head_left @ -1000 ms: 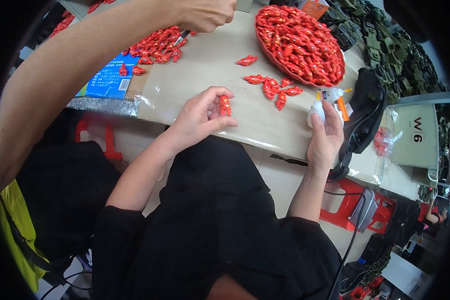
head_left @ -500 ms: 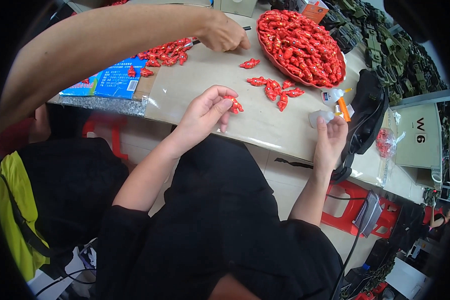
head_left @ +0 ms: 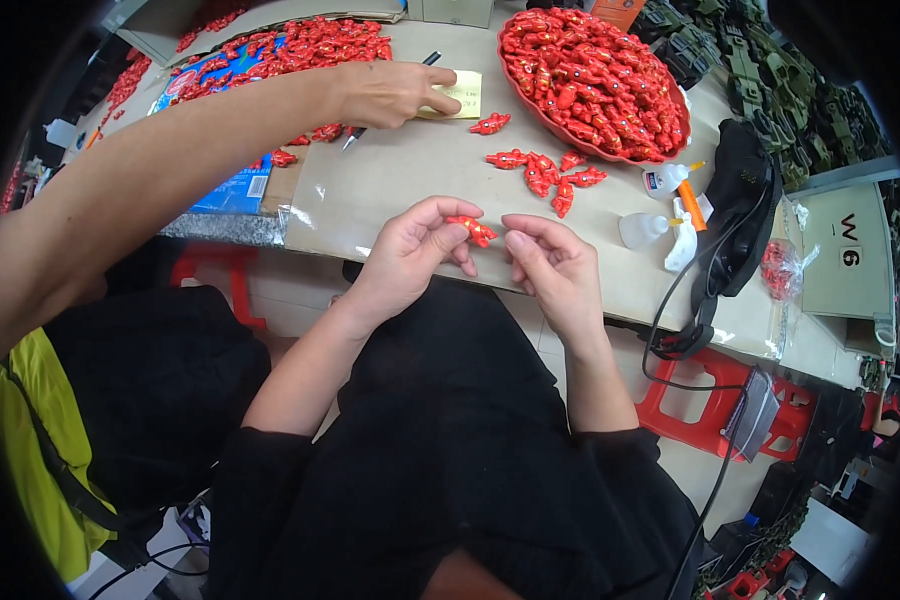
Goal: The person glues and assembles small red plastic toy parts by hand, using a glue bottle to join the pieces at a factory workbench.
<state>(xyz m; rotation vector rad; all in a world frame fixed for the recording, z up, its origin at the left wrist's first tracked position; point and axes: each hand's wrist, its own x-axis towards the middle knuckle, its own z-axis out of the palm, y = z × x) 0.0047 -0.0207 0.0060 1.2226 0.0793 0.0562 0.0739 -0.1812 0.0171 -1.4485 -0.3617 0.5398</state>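
My left hand (head_left: 407, 257) pinches a small red figurine (head_left: 473, 231) with gold marks between thumb and fingers, above the table's near edge. Close to its right side, my right hand (head_left: 558, 268) is closed, thumb against the fingers; whatever it may hold is too small to make out. Beyond my hands lies a loose group of several red figurines (head_left: 541, 174), with a single one (head_left: 490, 124) farther back. A translucent glue bottle (head_left: 642, 230) stands to the right beside a crumpled white cloth (head_left: 682, 245). Another glue bottle with a label (head_left: 662, 181) is behind it.
A heaped red basket (head_left: 650, 158) stands at the back. A co-worker's hand (head_left: 395, 95) rests by a yellow note (head_left: 467, 95) and a pen (head_left: 354, 138), reaching across from the left. A black bag (head_left: 735, 220) and its cable border the right side.
My right hand has left the glue bottle and come leftward to the figurine in my left hand. The co-worker's hand has drawn left, and the yellow note now shows.
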